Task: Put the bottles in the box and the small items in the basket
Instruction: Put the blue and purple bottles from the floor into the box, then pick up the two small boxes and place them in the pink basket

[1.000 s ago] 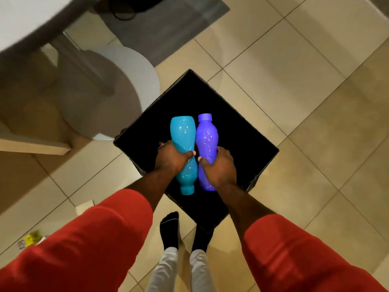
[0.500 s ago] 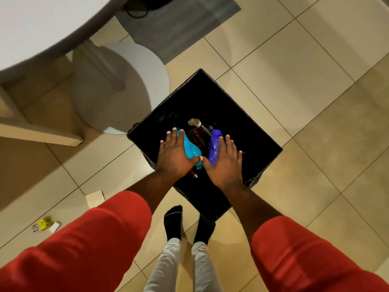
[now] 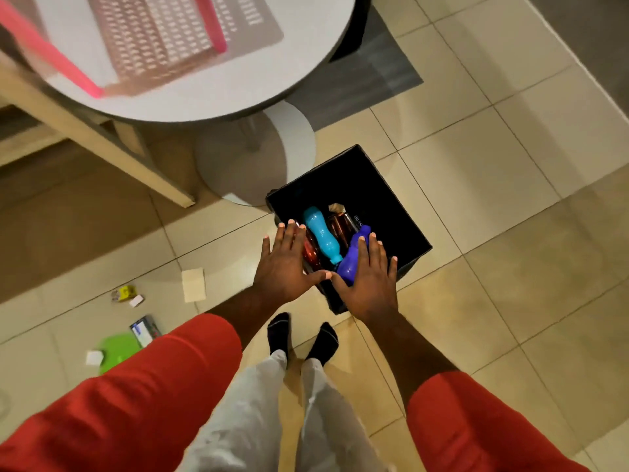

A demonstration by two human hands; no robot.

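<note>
A black box (image 3: 377, 185) stands on the tiled floor. Inside it lie a cyan bottle (image 3: 321, 238), a purple bottle (image 3: 354, 260), a red bottle (image 3: 310, 252) and a brown bottle (image 3: 338, 224). My left hand (image 3: 284, 267) hovers above the box's near left edge, fingers spread, holding nothing. My right hand (image 3: 369, 282) is flat and spread above the near corner, partly covering the purple bottle. A pink basket (image 3: 149, 39) sits on the round white table (image 3: 238, 86). Small items lie on the floor at left: a yellow packet (image 3: 125, 292), a blue and white packet (image 3: 144, 330), a green lid (image 3: 115, 350).
The table's round base (image 3: 238, 168) stands just left of the box. A beige card (image 3: 193, 285) and a small white piece (image 3: 94, 358) lie on the tiles. A wooden frame (image 3: 102, 144) runs under the table at left. A grey mat (image 3: 374, 73) lies beyond.
Both hands let go of the cyan and purple bottles, which now lie in the box. The hands rose with fingers spread. The view lifted, bringing the table and basket in.
</note>
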